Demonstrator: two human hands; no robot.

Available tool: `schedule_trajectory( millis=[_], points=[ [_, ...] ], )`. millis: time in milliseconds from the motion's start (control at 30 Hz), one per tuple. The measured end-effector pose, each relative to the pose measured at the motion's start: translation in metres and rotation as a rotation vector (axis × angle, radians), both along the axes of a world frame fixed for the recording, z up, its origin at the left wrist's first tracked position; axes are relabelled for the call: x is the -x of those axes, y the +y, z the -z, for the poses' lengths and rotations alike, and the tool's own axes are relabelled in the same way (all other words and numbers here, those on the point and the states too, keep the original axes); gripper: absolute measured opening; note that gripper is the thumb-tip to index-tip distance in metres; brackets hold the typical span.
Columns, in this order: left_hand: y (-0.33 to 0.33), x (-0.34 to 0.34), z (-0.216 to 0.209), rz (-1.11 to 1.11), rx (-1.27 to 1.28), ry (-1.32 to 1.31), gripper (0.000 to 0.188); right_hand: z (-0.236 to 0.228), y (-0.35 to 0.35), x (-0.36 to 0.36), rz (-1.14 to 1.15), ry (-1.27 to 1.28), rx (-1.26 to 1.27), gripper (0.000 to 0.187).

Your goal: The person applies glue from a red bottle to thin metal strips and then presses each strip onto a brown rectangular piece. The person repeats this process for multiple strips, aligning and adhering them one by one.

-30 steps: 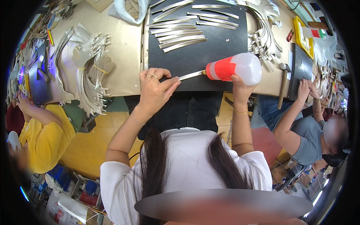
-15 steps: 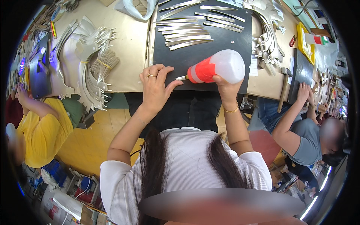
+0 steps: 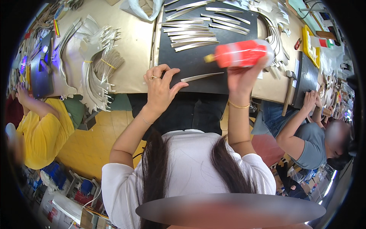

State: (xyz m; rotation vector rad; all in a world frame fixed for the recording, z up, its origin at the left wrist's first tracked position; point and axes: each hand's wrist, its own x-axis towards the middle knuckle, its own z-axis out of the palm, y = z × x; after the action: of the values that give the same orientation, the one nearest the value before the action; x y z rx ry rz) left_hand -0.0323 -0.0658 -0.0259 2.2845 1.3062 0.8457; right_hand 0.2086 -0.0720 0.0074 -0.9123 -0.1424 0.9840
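Observation:
My right hand is wrapped round a red and white plastic squeeze bottle, raised over the black mat and tilted, its yellow-brown nozzle to the left. Below it a thin, pale metallic-looking strip lies on the black work mat. At that strip's left end my left hand rests with thumb and forefinger apart; the end lies in the gap between them. Whether the thumb touches it I cannot tell. Farther back, several similar strips lie in rough rows on the mat.
Bundled pale curved pieces lie left of the mat, a white plastic bag at the back. On the right are a hammer, a yellow tray and a dark board. Co-workers sit on both sides.
My right hand has lifted the bottle up and to the right, turning it, so its nozzle has left the strip. The strip now shows on the mat. My left hand stays nearly in place.

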Motion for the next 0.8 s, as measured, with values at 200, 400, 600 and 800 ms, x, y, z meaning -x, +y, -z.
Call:
schedule_trajectory(
  millis=[200,400,600,800],
  points=[
    [0.013,-0.011,-0.008,0.019,0.006,-0.005,0.027,-0.033,-0.002,-0.080,-0.015,0.138,-0.167,0.078],
    [0.029,-0.019,-0.013,0.019,0.000,0.002,0.017,-0.071,0.006,-0.117,0.057,-0.085,-0.201,0.081],
    [0.032,-0.021,-0.009,-0.026,0.002,-0.020,0.039,-0.139,0.064,-0.186,-0.059,-1.297,0.174,0.046],
    [0.033,-0.018,-0.005,0.009,-0.004,-0.061,0.055,-0.168,0.132,-0.273,0.213,-2.345,0.777,0.058]
  ],
)
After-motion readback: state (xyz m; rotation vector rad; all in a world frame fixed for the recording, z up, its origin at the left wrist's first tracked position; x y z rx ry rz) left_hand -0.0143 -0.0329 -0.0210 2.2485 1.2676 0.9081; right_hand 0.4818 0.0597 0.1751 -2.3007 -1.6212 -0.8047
